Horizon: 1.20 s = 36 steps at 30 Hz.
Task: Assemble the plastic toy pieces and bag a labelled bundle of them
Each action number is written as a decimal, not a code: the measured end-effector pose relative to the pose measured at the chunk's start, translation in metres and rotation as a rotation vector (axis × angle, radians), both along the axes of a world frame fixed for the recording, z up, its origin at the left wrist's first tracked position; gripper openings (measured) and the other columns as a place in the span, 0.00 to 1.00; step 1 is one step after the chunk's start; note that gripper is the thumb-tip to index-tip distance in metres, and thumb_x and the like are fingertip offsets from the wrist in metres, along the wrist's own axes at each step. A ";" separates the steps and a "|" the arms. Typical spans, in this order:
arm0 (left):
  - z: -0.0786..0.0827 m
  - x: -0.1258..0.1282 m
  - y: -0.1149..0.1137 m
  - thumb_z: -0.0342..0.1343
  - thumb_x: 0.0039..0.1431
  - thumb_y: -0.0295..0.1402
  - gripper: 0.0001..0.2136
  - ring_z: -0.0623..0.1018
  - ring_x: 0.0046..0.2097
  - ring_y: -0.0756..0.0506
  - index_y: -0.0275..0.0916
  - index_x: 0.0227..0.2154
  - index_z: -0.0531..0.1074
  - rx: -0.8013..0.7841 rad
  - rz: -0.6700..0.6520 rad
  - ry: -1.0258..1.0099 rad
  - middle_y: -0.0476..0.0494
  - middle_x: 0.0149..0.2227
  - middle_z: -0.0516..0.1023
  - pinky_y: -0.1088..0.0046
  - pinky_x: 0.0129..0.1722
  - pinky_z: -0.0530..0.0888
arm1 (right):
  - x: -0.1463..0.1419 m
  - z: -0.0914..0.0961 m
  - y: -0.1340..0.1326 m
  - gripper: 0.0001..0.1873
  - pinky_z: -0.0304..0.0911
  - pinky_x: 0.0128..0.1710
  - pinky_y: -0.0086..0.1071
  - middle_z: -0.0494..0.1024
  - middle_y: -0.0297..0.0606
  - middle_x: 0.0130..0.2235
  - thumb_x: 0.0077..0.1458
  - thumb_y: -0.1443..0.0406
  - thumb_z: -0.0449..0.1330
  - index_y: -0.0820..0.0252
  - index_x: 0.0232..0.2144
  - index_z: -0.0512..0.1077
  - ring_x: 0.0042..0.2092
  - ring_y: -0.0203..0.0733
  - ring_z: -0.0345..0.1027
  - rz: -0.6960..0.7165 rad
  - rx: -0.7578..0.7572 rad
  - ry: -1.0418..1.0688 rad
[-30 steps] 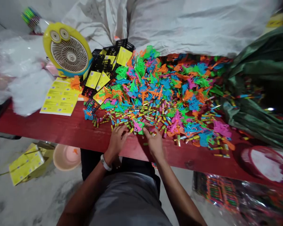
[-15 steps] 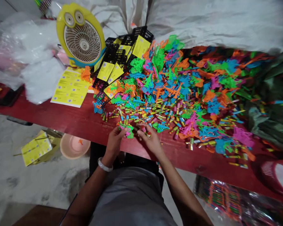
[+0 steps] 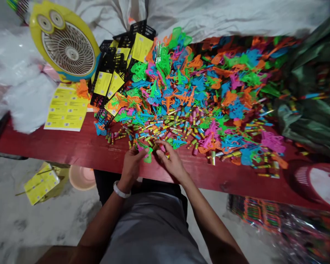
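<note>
My left hand [image 3: 131, 164], a white bangle on its wrist, is closed on small green and pink plastic toy pieces [image 3: 147, 158] over the front of the red table [image 3: 99, 146]. Just right of it, my right hand [image 3: 173, 164] pinches a small pink-and-yellow tube [image 3: 162, 148], partly covered by the fingers. The two hands are close together but apart. Beyond the fingertips lie many small striped tubes [image 3: 170, 128]. Behind these is a heap of plastic toy pieces [image 3: 181, 82] in green, blue, orange and pink.
A yellow fan [image 3: 71, 53] stands at the back left beside black plastic baskets [image 3: 110, 60]. Yellow printed label sheets [image 3: 66, 110] lie in front of the fan. A red basket [image 3: 305, 176] is at the right, near a dark green sack [image 3: 294, 117]. A pink basin [image 3: 81, 178] sits on the floor.
The camera view has shifted, so the table's contents appear farther left and slightly higher. Both hands keep their hold, with only slight finger movement.
</note>
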<state>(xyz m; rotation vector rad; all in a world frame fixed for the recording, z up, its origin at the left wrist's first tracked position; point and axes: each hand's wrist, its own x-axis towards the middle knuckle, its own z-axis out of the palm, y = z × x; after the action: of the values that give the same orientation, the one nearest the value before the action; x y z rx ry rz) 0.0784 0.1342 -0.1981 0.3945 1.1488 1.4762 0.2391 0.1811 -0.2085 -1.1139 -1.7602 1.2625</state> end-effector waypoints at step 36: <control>-0.008 0.014 -0.012 0.66 0.55 0.40 0.11 0.77 0.38 0.47 0.40 0.38 0.79 0.074 -0.180 0.351 0.47 0.38 0.82 0.70 0.44 0.72 | 0.041 -0.005 -0.030 0.21 0.66 0.38 0.33 0.77 0.38 0.34 0.65 0.48 0.53 0.58 0.41 0.74 0.35 0.40 0.70 0.091 -0.071 -0.115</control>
<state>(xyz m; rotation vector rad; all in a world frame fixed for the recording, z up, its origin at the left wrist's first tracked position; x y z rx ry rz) 0.0921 0.1222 -0.2057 0.8125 1.2970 1.3253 0.2799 0.1513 -0.2130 -1.1786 -1.8824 1.3485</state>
